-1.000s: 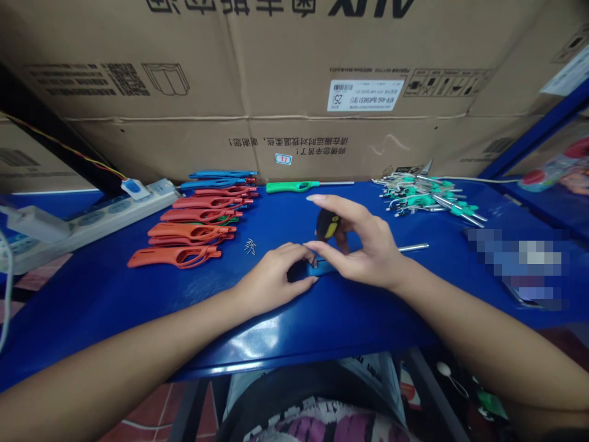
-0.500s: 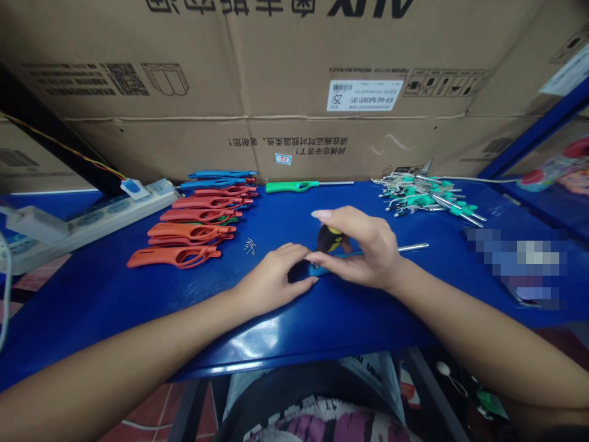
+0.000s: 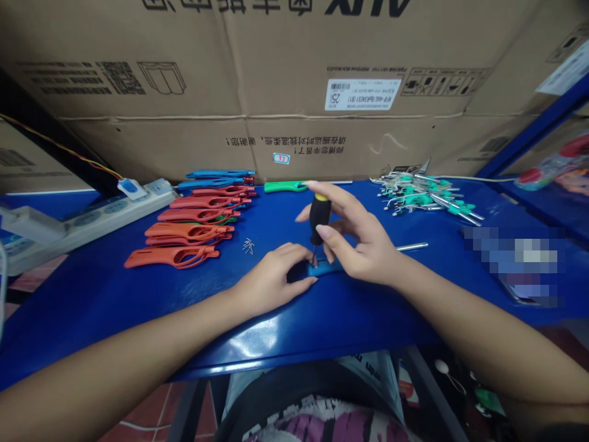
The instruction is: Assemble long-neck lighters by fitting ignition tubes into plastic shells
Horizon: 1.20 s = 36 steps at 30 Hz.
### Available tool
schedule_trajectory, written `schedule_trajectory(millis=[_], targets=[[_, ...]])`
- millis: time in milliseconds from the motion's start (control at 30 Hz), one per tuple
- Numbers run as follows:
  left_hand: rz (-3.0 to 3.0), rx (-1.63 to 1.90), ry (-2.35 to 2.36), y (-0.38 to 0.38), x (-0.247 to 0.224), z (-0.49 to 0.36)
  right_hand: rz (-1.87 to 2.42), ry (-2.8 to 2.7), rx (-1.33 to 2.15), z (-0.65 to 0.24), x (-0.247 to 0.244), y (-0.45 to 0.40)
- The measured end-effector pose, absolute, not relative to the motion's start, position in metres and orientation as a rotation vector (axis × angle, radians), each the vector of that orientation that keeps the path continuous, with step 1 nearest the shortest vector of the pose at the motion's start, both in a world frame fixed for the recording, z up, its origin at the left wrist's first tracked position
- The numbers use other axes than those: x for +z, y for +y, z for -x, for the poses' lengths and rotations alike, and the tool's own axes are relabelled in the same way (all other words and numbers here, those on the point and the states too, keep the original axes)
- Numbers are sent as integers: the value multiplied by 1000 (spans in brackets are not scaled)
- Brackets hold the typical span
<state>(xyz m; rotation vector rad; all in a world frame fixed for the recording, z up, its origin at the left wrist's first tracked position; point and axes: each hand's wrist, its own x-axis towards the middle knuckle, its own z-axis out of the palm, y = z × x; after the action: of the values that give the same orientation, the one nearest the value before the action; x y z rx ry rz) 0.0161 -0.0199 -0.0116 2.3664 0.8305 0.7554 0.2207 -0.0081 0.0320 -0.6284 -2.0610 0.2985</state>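
Note:
On the table before me lies a blue long-necked lighter [image 3: 327, 267], its metal tube [image 3: 413, 247] pointing right. My left hand [image 3: 271, 279] is closed on its left end, thumb and fingers on either side. My right hand [image 3: 361, 239] grips a screwdriver [image 3: 319, 220] with a black and yellow handle. The screwdriver stands nearly upright, its tip down at the blue body beside my left fingertips. Whether the tip sits in a screw is too small to tell. Left of my left hand is a small pile of screws [image 3: 249, 246].
Orange, red and blue lighter handles [image 3: 172, 256] lie in a row at the left. A green lighter [image 3: 281, 186] lies at the back, near the cardboard box [image 3: 184, 135]. Metal tubes with teal parts [image 3: 426, 197] are heaped at back right. A power strip [image 3: 101, 218] runs along the left.
My right hand has brought the screwdriver from a tilted hold to upright, tip down on the blue lighter. My left hand has stayed in place.

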Motion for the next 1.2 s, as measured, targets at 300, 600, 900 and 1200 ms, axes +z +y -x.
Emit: schedule_trajectory(millis=[300, 600, 900, 1200], targets=[[-2374, 756, 830, -20, -12, -16, 545, -2080, 68, -224, 43, -11], [-2387, 766, 820, -20, -12, -16, 587, -2000, -34, -224, 43, -14], [-2417, 777, 817, -20, -12, -16, 480, -2025, -166, -228, 42, -9], [-2445, 789, 809, -20, -13, -16, 540, -2029, -219, -227, 44, -13]])
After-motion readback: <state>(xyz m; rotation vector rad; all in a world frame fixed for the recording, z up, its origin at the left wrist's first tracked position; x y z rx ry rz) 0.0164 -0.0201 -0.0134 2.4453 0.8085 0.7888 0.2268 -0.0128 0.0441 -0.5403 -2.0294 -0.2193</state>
